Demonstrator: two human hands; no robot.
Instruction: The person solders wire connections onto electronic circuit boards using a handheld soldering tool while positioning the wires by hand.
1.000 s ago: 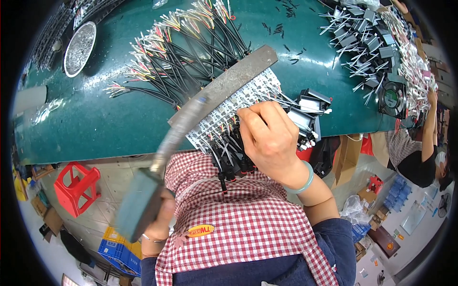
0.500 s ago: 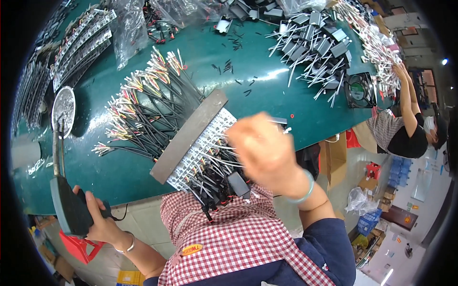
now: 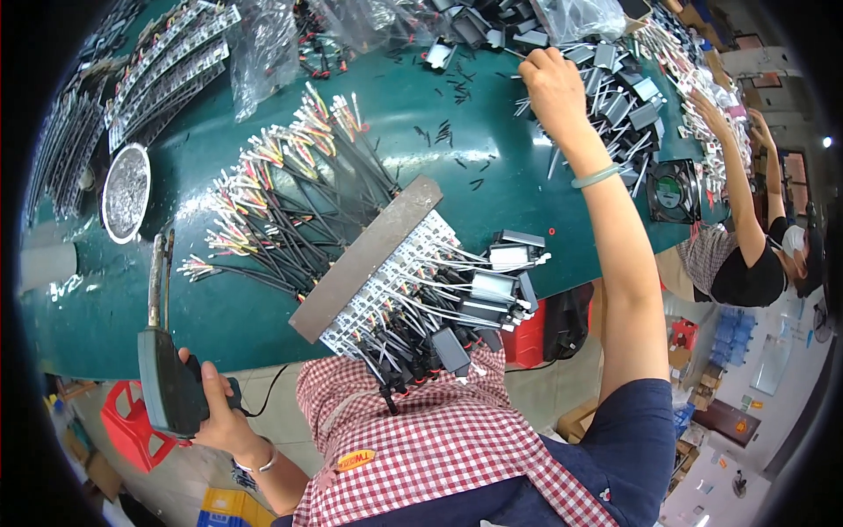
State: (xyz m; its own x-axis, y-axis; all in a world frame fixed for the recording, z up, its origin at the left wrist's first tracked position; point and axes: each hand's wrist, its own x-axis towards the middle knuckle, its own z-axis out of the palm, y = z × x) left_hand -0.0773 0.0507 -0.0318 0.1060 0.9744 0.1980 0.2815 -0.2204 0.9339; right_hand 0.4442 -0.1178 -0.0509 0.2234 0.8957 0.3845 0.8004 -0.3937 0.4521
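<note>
My left hand (image 3: 221, 420) is closed round the grip of a dark green soldering gun (image 3: 167, 386), its metal barrel pointing up over the table's near left edge. My right hand (image 3: 555, 92) reaches to the far right, fingers curled down at the edge of a pile of black plastic boxes with white wires (image 3: 619, 105); what they hold, if anything, is hidden. In front of me lies a panel of small circuit boards (image 3: 379, 297) under a dark grey bar (image 3: 369, 257). Black cables with bared coloured ends (image 3: 272, 206) fan out beyond the bar. Several wired black boxes (image 3: 492, 299) hang at the panel's near side.
A round silvery dish (image 3: 126, 195) stands at the left. Behind it are stacked circuit panels (image 3: 171, 75) and clear plastic bags (image 3: 265, 66). Black tubing bits (image 3: 443, 132) are scattered mid-table. A small fan (image 3: 673, 191) stands at the right edge, near a co-worker (image 3: 746, 246).
My right hand has moved from over the circuit panel to the pile at the far right. The soldering gun's tip has come away from the dish, toward me and rightward.
</note>
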